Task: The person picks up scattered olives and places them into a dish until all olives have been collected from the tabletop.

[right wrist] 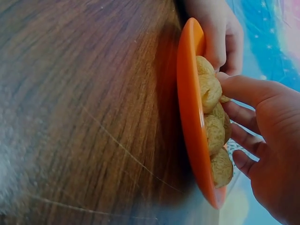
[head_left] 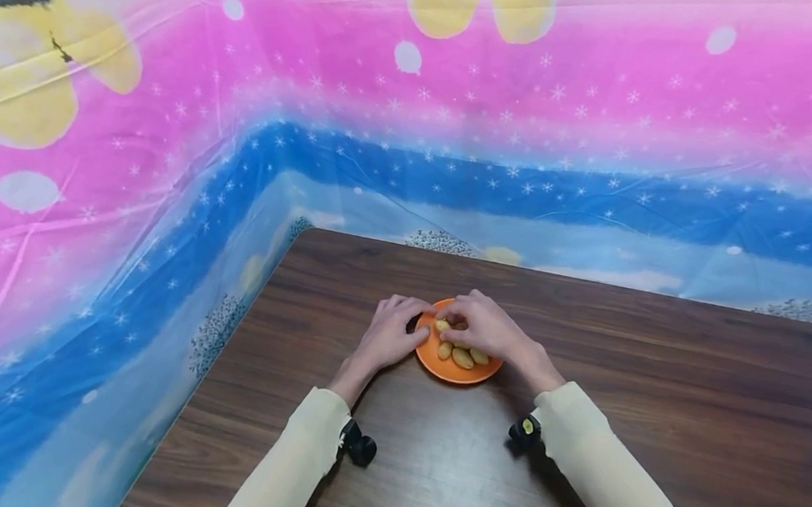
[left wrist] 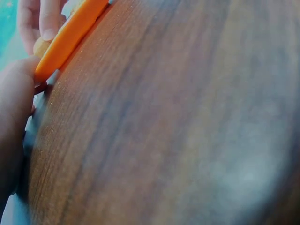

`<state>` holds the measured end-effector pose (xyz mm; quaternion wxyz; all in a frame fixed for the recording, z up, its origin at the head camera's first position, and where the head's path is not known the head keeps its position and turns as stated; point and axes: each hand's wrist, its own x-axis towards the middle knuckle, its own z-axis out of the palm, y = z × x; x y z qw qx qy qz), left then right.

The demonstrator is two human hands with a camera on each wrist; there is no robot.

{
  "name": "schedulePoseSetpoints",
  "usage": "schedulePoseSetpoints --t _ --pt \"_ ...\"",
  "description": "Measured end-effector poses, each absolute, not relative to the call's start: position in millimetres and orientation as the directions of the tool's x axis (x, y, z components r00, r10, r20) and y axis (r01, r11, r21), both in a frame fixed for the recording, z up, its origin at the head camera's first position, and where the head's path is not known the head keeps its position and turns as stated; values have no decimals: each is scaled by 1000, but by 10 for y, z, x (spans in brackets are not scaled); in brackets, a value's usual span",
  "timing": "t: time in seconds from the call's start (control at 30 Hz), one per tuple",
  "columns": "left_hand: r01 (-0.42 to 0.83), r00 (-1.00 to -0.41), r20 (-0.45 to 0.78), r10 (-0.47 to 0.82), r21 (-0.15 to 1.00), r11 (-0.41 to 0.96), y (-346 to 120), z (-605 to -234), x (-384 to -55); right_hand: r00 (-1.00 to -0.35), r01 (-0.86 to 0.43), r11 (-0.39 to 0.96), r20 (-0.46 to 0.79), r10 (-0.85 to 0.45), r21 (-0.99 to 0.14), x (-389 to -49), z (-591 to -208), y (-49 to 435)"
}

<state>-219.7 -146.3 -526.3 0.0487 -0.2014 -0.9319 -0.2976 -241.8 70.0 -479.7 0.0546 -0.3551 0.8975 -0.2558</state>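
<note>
An orange plate [head_left: 464,375] lies on the table with several small tan, rounded, potato-like pieces [head_left: 463,358] grouped on it. My left hand [head_left: 390,334] grips the plate's left rim, thumb at the near side. In the left wrist view, that thumb lies against the rim of the plate [left wrist: 63,47] and a fingertip shows beneath it. Over the plate, my right hand [head_left: 485,325] pinches one potato-like piece [head_left: 442,325] at the left part of the group. The right wrist view has the right thumb and fingers [right wrist: 241,89] right at the pieces [right wrist: 214,133], partly hiding them.
The dark wood-grain table [head_left: 654,404] extends around the plate. A printed pink and blue cloth [head_left: 547,137] hangs along its back and left edges. Black wrist cameras [head_left: 358,447] sit below both hands, near the tabletop.
</note>
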Motion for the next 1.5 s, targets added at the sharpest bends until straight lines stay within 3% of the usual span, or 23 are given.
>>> schedulePoseSetpoints --t 0.53,1.03,1.5 --pt "405 -914 216 344 540 737 -1397 -5253 -2201 -726 -632 619 78 -683 -466 -2413 -4817 747" --pt "397 -917 197 346 535 746 -1413 -5243 -2181 -772 -611 636 176 -611 -470 -2256 -4793 1012" --pt "404 -914 197 355 534 743 -1465 -5240 -2169 -844 -524 695 194 -499 -493 -2039 -4719 1512"
